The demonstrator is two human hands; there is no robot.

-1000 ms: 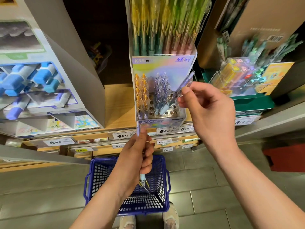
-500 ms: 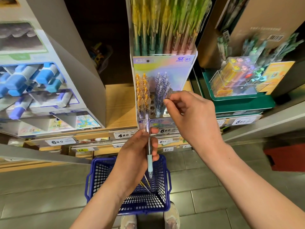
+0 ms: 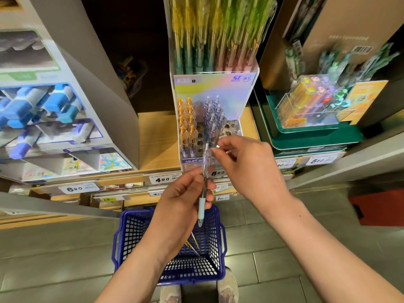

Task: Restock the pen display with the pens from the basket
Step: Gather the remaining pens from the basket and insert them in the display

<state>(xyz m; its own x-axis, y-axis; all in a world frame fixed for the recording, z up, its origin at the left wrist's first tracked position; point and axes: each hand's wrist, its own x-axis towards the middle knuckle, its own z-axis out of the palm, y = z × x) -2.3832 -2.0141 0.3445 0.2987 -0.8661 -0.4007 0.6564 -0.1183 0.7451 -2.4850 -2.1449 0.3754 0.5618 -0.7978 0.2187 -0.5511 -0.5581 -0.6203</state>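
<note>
A clear purple pen (image 3: 204, 171), pale-blue grip, is pinched tip-down in the left hand (image 3: 181, 204) above the blue mesh basket (image 3: 126, 237) on the grey-tiled floor (image 3: 273, 237). Curled fingers of the right hand (image 3: 251, 169) are placed at its top; grip unconfirmed. Insertion into a vacant hole of the white perforated display (image 3: 235, 127), at the front edge of the wooden shelf (image 3: 157, 138), is judged next.

Note that the left hand (image 3: 183, 206) covers part of the barrel of the pen (image 3: 201, 203) it grips. Its wrist hides much of the floor of the basket (image 3: 131, 237), so you cannot count the loose pens (image 3: 193, 244) there. You cannot tell whether the right hand (image 3: 247, 165) touches the pen's top. That hand screens the front right corner of the pen display (image 3: 209, 88), whose upper pens are blurred and cut off by the top edge. The boxes (image 3: 310, 103) at the shelf's right end are smeared. Fine print on the price labels (image 3: 162, 178) is illegible.
</note>
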